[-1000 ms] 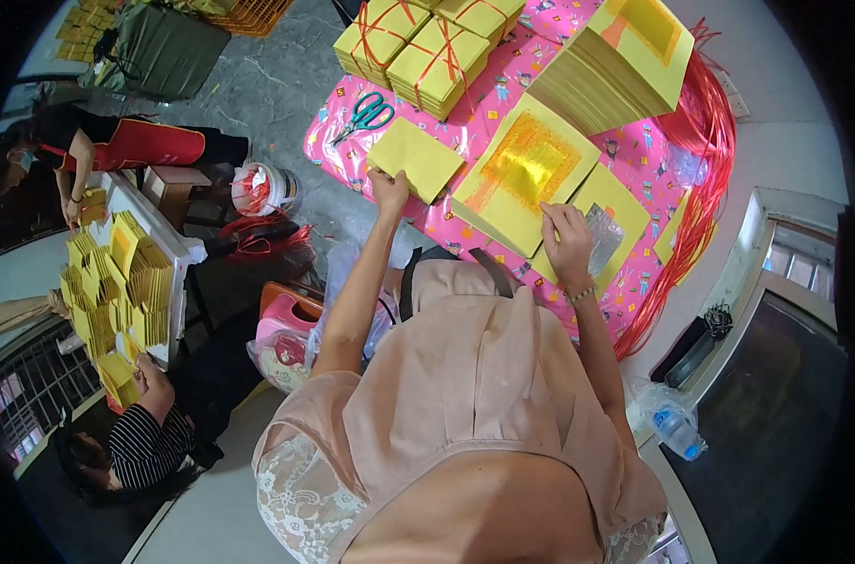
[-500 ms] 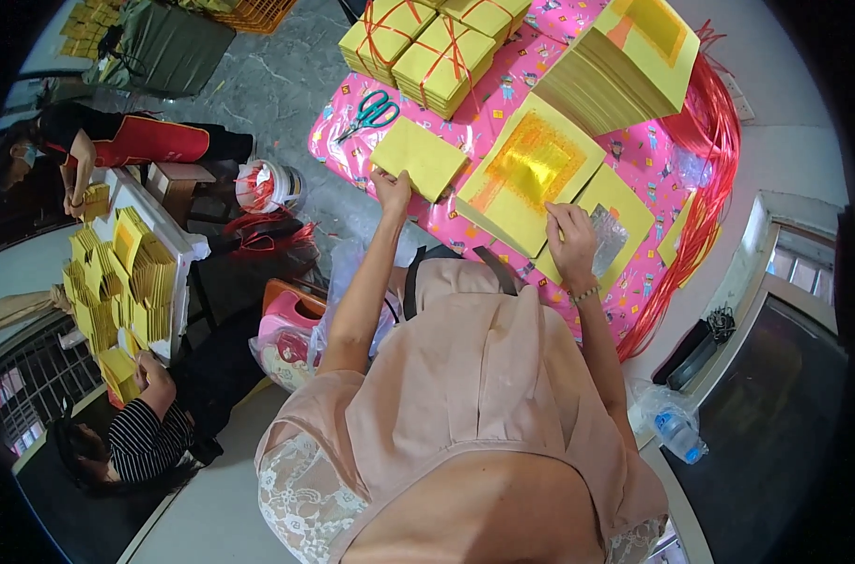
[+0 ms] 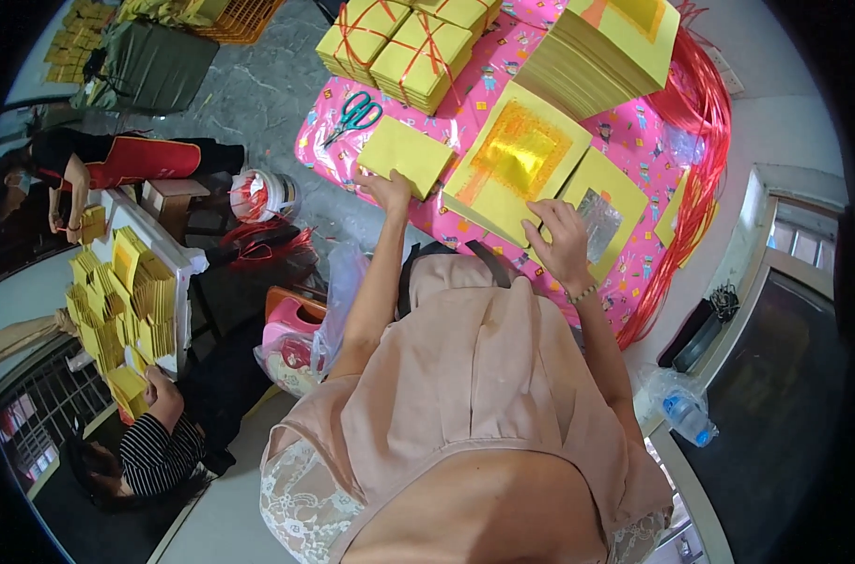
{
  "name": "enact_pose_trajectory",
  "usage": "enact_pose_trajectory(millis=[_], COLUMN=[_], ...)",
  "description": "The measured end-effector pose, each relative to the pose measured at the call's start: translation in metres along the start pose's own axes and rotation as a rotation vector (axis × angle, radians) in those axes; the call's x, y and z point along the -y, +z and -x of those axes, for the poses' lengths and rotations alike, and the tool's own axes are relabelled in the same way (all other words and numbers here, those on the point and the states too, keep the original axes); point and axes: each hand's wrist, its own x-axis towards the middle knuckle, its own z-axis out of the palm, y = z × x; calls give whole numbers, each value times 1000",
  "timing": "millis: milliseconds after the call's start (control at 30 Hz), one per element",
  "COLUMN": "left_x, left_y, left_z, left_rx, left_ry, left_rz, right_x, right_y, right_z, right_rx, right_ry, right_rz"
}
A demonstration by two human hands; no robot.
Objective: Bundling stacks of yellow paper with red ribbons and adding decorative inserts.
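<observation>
On the pink patterned table cover, a small yellow paper packet (image 3: 406,158) lies flat at the near left. My left hand (image 3: 387,192) is at its near edge, thumb and fingers apart. A pile of larger yellow paper sheets (image 3: 484,150) with a gold foil square lies to the right. My right hand (image 3: 560,240) rests over this pile's near right corner, fingers bent and thumb held apart, gripping nothing visible. Partly under that hand is a yellow sheet with a silver foil square (image 3: 611,202). Teal-handled scissors (image 3: 357,113) lie beyond the packet.
Yellow bundles tied with red string (image 3: 418,56) stand at the far side, beside a tall yellow paper stack (image 3: 601,56). Red strands (image 3: 700,207) hang along the table's right edge. Leftward, two people work at a table of folded yellow papers (image 3: 117,291). A bucket (image 3: 263,195) stands between.
My left hand's fingers have loosened from the packet's edge. My right hand's fingers have lifted and spread off the foil sheet, drawing slightly nearer. The whole view has shifted a little.
</observation>
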Motion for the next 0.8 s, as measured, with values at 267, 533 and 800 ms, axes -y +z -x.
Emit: enact_pose_trajectory(millis=[267, 533, 800], left_x=[-14, 36, 41], left_y=[-12, -6, -8], left_z=[13, -10, -4], left_rx=[-6, 209, 295], left_ry=[57, 730, 759], left_rz=[-287, -489, -546], right_x=[1, 5, 8], right_y=[6, 1, 3], right_z=[8, 7, 11], right_rx=[61, 81, 94], right_ry=[22, 16, 17], right_rz=[-16, -18, -36])
